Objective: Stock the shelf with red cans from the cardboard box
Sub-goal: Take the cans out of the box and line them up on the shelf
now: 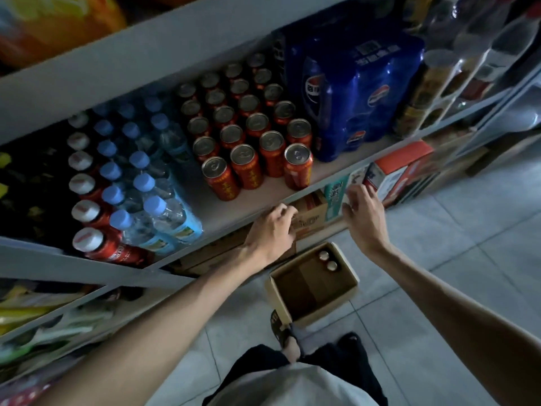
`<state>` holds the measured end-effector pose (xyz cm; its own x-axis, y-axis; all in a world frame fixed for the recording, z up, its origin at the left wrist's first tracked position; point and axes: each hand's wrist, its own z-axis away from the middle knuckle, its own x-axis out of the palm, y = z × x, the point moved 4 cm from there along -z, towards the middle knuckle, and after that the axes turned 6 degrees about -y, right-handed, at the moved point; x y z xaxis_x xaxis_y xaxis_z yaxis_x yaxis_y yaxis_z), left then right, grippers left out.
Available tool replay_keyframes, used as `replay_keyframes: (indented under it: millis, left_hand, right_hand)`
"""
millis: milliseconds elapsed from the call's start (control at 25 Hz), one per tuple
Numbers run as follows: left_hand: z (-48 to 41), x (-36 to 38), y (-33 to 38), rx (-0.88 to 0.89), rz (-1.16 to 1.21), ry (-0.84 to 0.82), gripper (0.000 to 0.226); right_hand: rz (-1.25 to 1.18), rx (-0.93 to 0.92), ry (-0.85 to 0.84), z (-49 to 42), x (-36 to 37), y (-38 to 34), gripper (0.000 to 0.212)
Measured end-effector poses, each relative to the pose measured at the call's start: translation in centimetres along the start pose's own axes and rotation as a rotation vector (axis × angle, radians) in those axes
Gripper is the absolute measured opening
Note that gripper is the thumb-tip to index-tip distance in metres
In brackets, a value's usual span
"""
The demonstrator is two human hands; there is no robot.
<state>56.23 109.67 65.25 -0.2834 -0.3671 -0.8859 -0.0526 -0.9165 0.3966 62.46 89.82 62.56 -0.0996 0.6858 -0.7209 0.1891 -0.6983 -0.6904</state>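
- Left hand (272, 230): fingers curled at shelf (240, 208) edge; palm hidden, grip cannot be told.
- Right hand (363, 218): fingers spread, empty.
- Below both: cardboard box (349, 273), two cans (331, 265), only tops showing.

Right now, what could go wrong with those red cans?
The front red can stands very near the shelf edge, and the left hand and right hand are close below it; a bump might knock it off. The cardboard box sits right by the person's foot, so a step could kick it.
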Motion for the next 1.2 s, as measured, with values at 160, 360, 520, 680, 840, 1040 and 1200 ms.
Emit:
replay_keyframes:
  millis: [160, 360, 520, 680, 840, 1040, 1200]
  left_hand:
    - [-0.9, 6.0, 1.2, -0.096, 0.044, -0.487, 0.036]
    - [-2.5, 14.5, -0.2, -0.261, 0.034, -0.716, 0.040]
    - [-6.1, 24.8, -3.2, -0.312, 0.045, -0.782, 0.046]
    - [-11.2, 37.3, -7.7, -0.326, -0.039, -0.855, 0.060]
    - [-17.2, 49.9, -13.4, -0.284, -0.185, -0.817, 0.067]
    - [-19.7, 59.4, -19.9, -0.179, -0.440, -0.792, 0.080]
    - [-19.4, 62.7, -23.8, -0.127, -0.531, -0.824, 0.085]
  right_hand:
    - [-0.025, 0.142, -0.126, 5.3, 0.1, 6.6, 0.013]
    - [-0.113, 0.439, -0.316, 9.9, 3.4, 15.3, 0.009]
    - [-0.046, 0.535, -0.517, 11.8, 9.5, 23.9, 0.009]
    - [0.089, 0.561, -0.552, 12.1, 18.0, 33.5, 0.018]
    - [0.183, 0.488, -0.722, 12.9, 31.7, 42.4, 0.034]
    - [0.408, 0.273, -0.542, 7.9, 44.3, 49.8, 0.047]
    - [0.591, 0.309, -0.517, 6.3, 51.1, 54.6, 0.050]
